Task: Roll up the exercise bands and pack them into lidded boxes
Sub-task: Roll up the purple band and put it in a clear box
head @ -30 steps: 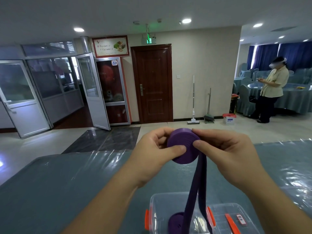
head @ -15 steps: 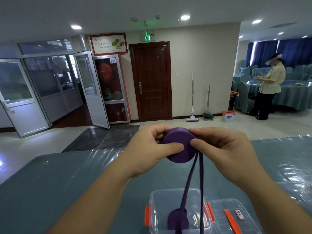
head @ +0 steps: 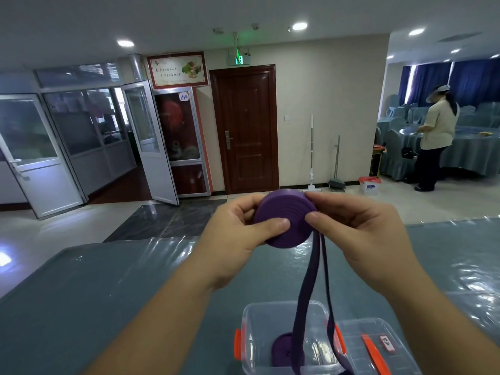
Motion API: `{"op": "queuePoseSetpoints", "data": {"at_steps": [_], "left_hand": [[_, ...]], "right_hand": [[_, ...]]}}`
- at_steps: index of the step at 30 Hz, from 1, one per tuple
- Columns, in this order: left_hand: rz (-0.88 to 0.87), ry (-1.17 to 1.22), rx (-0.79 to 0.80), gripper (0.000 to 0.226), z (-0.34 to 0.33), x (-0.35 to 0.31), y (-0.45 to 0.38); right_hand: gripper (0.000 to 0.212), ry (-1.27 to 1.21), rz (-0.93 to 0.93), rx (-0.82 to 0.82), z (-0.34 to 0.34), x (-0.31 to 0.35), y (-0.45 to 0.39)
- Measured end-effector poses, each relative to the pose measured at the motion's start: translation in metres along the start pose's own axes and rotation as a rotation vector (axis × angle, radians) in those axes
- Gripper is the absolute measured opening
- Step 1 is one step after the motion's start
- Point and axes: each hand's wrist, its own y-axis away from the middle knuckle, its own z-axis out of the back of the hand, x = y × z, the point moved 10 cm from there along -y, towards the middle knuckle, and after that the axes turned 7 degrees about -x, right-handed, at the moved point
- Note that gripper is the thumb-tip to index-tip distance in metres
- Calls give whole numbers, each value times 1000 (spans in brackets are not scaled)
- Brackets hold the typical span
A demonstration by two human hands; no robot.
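Both hands hold a purple exercise band point(head: 284, 220) in the air above the bench point(head: 108, 280). Most of the band is wound into a flat, round coil with its spiral face toward the camera. The left hand point(head: 235, 239) grips the coil from its left side: the thumb presses on the face near the centre and the fingers curl round the far edge. The right hand point(head: 359, 234) grips the coil from its right side, thumb tip on the face at the rim, fingers curled behind the top edge.

The unrolled part of the band hangs from the lower right of the coil as two strips point(head: 305, 293) that run down side by side. They pass in front of a clear plastic box point(head: 259, 347) that stands open on the bench near the lower edge of the view. The box has orange latches point(head: 237, 343) on its sides. A second purple coil point(head: 282, 350) lies inside it on the floor of the box. Just to the right of the box lies a clear lid point(head: 359, 334) with an orange clip point(head: 374, 353) and a small label.

The bench carries a blue-grey cover under a glossy transparent sheet. In the background stand a brown door point(head: 244, 128), a mop point(head: 311, 155) against the wall, and a person point(head: 435, 136) beside a covered round table at far right.
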Motion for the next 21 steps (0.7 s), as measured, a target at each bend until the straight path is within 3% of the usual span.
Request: {"op": "queuePoseSetpoints", "data": {"at_steps": [2, 6, 12, 18, 21], "left_hand": [[4, 5, -19, 39, 0, 2, 0], [15, -223, 113, 39, -5, 2, -1], [-12, 18, -53, 38, 2, 0, -3], [43, -129, 92, 35, -9, 3, -3], [9, -85, 54, 33, -6, -4, -3]], "right_hand": [[32, 12, -8, 31, -1, 0, -2], [30, 186, 13, 115, -8, 1, 1], [35, 20, 1, 13, 3, -3, 0], [31, 128, -10, 40, 4, -5, 2], [30, 53, -5, 8, 5, -2, 2]]}}
